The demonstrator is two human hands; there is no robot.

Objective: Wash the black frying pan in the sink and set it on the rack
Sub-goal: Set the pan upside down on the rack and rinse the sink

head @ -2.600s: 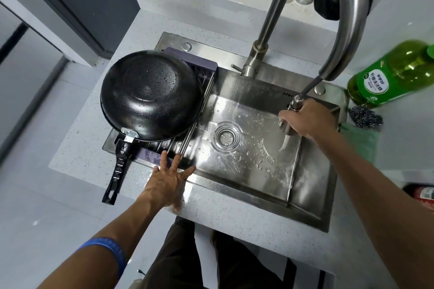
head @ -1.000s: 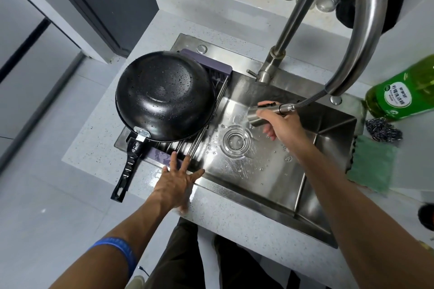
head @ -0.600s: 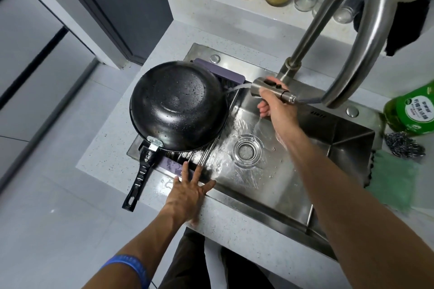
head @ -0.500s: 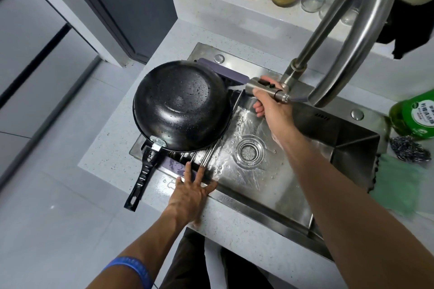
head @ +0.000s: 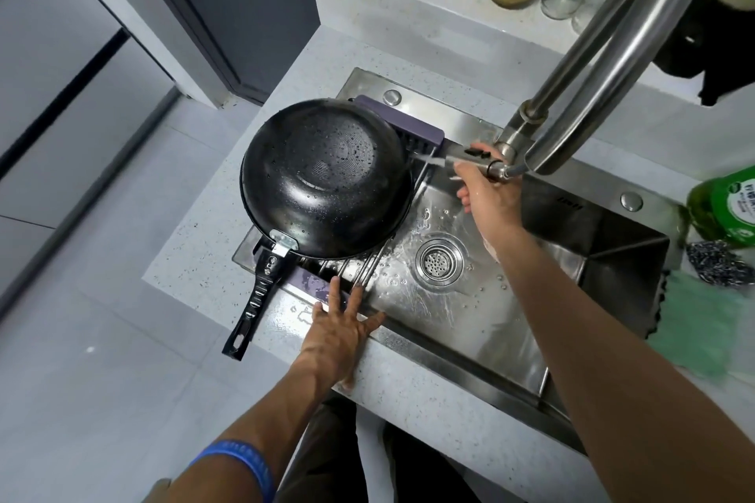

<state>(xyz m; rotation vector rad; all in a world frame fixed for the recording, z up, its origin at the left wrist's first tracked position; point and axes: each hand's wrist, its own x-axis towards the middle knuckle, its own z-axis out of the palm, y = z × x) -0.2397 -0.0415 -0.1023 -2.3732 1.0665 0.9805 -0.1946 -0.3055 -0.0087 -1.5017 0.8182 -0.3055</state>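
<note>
While upturned on rack, pan (wet), sink drain bare

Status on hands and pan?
Left hand flat on sink edge. Right hand gripping sprayer head. Frying pan upside down on rack. Nothing blocking.

The frying pan was black with a glossy, wet sheen, water beads on its ridged underside; its handle looked like matt black plastic; the sink was brushed stainless steel, wet and reflective; the faucet was smooth satin metal; the worktop was pale speckled stone; the rack had dull purple plastic ends; the scouring pad was coiled wire.
</note>
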